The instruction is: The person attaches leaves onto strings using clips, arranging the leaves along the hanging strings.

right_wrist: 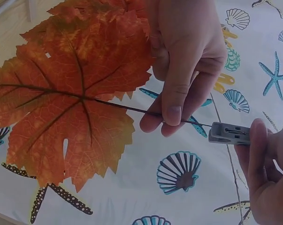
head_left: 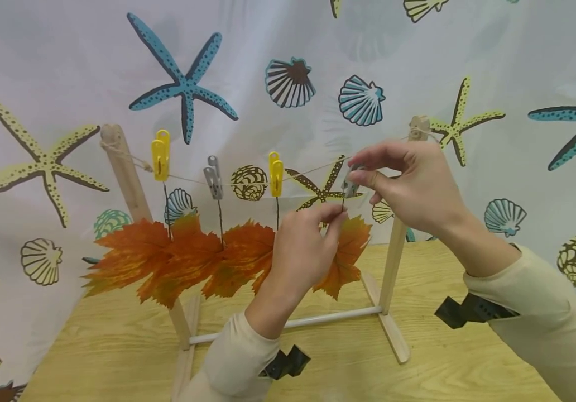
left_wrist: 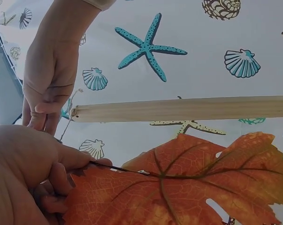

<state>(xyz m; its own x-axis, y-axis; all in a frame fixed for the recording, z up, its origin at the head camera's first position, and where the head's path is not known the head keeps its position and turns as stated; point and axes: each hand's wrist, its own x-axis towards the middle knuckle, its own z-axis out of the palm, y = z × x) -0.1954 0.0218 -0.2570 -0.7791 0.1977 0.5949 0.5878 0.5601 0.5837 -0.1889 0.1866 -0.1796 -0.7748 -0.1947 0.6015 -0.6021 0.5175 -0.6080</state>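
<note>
At the right part of the string, my right hand pinches a grey clothespin by its handle end. My left hand holds the thin dark stem of an orange maple-like leaf between thumb and fingers, just below that clothespin. The stem's tip reaches the clothespin's nose in the right wrist view. To the left, similar leaves hang by their stems from a yellow clothespin, a grey one and another yellow one. In the head view the left hand partly covers the leaves.
The string spans a left wooden post and a right wooden post, joined low down by a white rod. This frame stands on a wood-grain table. Behind it hangs a white cloth printed with starfish and shells.
</note>
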